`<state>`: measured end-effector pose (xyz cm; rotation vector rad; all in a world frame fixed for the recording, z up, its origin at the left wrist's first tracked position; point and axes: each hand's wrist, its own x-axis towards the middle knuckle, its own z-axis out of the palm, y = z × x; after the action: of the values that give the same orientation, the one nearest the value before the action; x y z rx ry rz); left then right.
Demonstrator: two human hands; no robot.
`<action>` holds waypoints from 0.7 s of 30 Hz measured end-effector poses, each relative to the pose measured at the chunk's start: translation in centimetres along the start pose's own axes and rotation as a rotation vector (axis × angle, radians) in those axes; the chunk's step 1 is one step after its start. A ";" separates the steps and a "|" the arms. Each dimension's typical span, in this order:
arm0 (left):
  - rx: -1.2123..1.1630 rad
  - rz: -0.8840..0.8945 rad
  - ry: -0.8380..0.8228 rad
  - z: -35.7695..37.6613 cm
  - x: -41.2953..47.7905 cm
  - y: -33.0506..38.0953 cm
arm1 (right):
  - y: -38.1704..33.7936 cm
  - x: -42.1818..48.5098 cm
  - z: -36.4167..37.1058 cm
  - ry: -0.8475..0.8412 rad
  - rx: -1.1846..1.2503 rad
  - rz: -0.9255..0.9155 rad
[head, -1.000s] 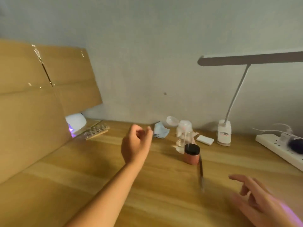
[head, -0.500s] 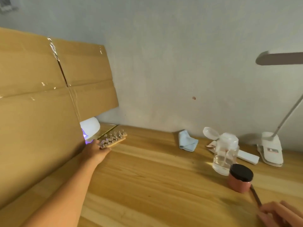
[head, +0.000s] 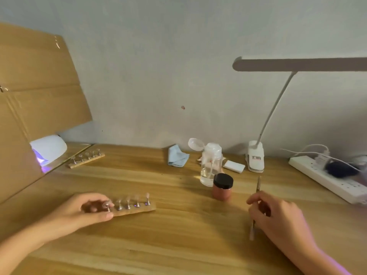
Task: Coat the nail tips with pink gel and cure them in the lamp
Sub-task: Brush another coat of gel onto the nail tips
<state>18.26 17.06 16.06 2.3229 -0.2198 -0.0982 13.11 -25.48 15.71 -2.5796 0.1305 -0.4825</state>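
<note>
Our left hand (head: pixel 85 210) pinches the left end of the nail-tip strip (head: pixel 137 210), which runs left to right across the table (head: pixel 178 245). Our right hand (head: pixel 278 217) curls its fingers round the brush (head: pixel 258 185), whose length points toward the wall, near the pink jar (head: pixel 222 192).

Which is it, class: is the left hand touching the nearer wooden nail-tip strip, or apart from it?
Touching. The head view shows the left hand pinching the left end of the nearer nail-tip strip between thumb and fingers.
</note>
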 end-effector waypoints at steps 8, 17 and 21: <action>0.124 0.349 -0.042 18.5 2.9 13.9 | 4.7 -1.6 -3.3 0.374 0.338 0.033; -0.042 0.346 0.075 23.9 4.8 18.0 | 8.1 -2.1 -3.4 0.290 0.334 0.090; -0.147 0.157 0.438 21.4 5.9 17.0 | 8.5 -2.0 -3.2 0.012 0.148 0.100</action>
<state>18.90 -10.83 13.63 2.1107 -0.1651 0.4534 10.12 -34.01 13.41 -2.4133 0.2181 -0.4535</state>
